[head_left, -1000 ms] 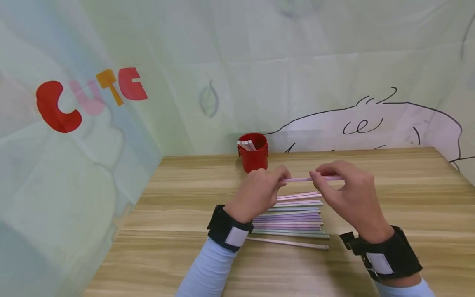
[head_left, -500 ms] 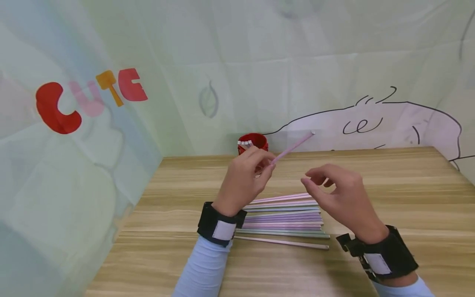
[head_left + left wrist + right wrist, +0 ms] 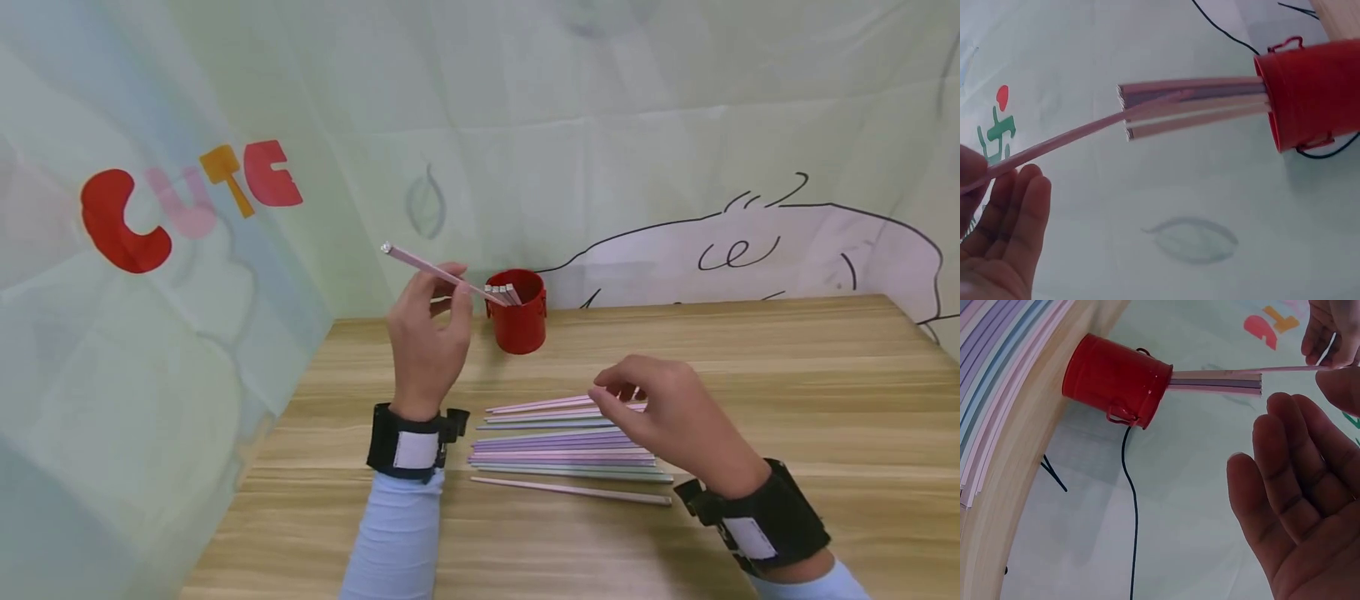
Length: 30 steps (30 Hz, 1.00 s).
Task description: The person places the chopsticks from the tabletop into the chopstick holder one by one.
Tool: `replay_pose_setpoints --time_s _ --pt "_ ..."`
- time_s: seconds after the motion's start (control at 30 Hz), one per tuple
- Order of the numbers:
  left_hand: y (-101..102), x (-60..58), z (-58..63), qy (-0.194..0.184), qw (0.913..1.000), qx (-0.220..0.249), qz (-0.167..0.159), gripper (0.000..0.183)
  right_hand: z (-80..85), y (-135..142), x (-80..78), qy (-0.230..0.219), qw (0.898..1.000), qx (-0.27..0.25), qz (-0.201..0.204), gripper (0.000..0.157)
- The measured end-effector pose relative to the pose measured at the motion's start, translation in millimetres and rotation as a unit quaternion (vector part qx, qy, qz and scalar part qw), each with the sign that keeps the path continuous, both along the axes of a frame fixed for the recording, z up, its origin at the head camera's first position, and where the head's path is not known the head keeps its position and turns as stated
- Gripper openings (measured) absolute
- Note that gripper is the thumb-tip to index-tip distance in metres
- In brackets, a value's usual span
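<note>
A pink chopstick (image 3: 422,266) is pinched between the thumb and fingers of my left hand (image 3: 430,346). It is tilted, its thin end pointing down towards the mouth of a red bucket (image 3: 520,330). In the left wrist view, that chopstick (image 3: 1063,140) crosses in front of several chopsticks (image 3: 1197,94) standing in the bucket; whether it touches them I cannot tell. My right hand (image 3: 671,417) holds nothing, its fingers (image 3: 1282,469) loosely bent. It hovers by the right ends of a row of pastel chopsticks (image 3: 555,446), covering some of them.
One chopstick (image 3: 570,489) lies apart, in front of the row. The wooden table (image 3: 352,517) meets a printed cloth wall (image 3: 360,167) at its back and left. The bucket stands near the back edge, with small handles on its sides.
My left hand has taken the pink chopstick from between both hands, carried it left beside the bucket and turned it thin end down. My right hand let go and lowered towards the row.
</note>
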<state>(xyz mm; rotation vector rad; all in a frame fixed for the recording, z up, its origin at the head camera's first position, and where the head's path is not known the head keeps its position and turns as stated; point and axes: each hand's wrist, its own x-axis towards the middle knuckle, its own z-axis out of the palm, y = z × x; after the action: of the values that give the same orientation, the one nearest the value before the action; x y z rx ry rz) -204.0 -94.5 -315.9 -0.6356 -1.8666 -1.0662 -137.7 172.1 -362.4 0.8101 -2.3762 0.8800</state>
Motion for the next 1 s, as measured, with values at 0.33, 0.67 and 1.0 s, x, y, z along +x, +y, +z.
replay_pose_setpoints --time_s 0.33,0.67,1.0 --pt "-5 -5.3 -1.0 -0.013 0.9989 0.003 0.045 0.024 -1.0 0 1.4 -0.013 1.000 0.010 0.008 0.011" --pt "-3 -18.9 -12.3 -0.039 0.9972 -0.014 0.062 0.028 -0.1 -3 1.6 -0.040 0.999 0.026 0.010 0.010" --pt "4 -26.0 -28.8 -0.047 0.9921 -0.080 0.084 0.027 -4.3 -8 2.1 -0.049 0.998 0.033 0.025 0.009"
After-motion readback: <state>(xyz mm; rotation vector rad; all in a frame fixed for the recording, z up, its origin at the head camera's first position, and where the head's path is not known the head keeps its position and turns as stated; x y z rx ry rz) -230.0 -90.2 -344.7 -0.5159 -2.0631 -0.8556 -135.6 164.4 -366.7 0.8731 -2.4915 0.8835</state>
